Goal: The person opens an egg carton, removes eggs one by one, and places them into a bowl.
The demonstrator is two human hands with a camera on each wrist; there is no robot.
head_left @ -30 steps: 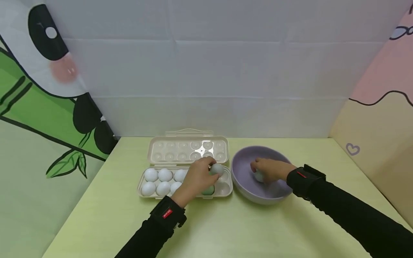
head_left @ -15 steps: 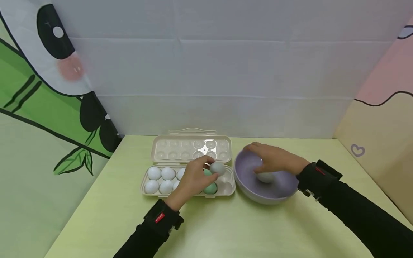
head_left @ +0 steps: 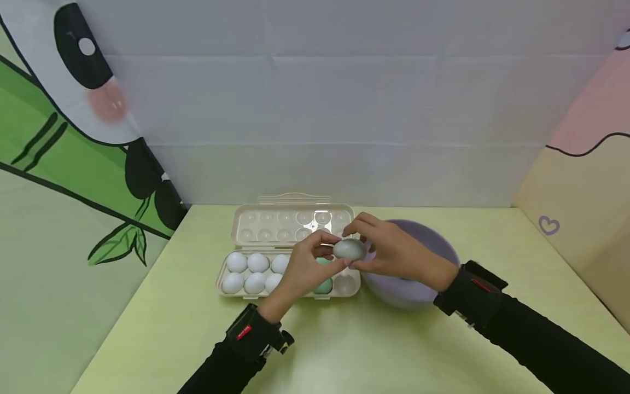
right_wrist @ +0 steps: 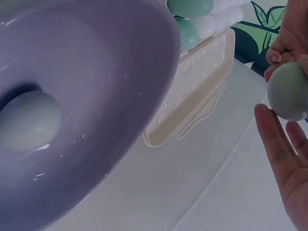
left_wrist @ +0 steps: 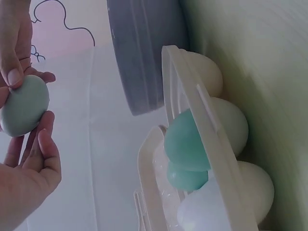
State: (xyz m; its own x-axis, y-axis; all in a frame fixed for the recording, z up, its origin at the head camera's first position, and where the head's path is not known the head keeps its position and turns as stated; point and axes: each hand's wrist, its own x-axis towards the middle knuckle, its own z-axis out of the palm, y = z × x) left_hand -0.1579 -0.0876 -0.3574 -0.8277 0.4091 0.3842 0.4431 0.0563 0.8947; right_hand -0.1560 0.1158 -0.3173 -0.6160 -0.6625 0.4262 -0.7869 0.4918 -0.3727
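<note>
Pale green, an oval egg [head_left: 350, 250] sits pinched by my left hand [head_left: 306, 266] and right hand [head_left: 392, 249]. Mistimed release could drop it onto the cream plastic carton [head_left: 344, 284].

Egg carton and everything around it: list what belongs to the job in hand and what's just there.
Job, apparently:
- held pale egg
- open egg carton
- white eggs
- green eggs
- purple bowl
- egg in the bowl

Just there:
- grey backdrop
- leaf drawing
- heart drawing

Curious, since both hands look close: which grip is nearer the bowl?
Right. The right grip is partly over the bowl; the left grip is farther left, over the egg box.
</note>
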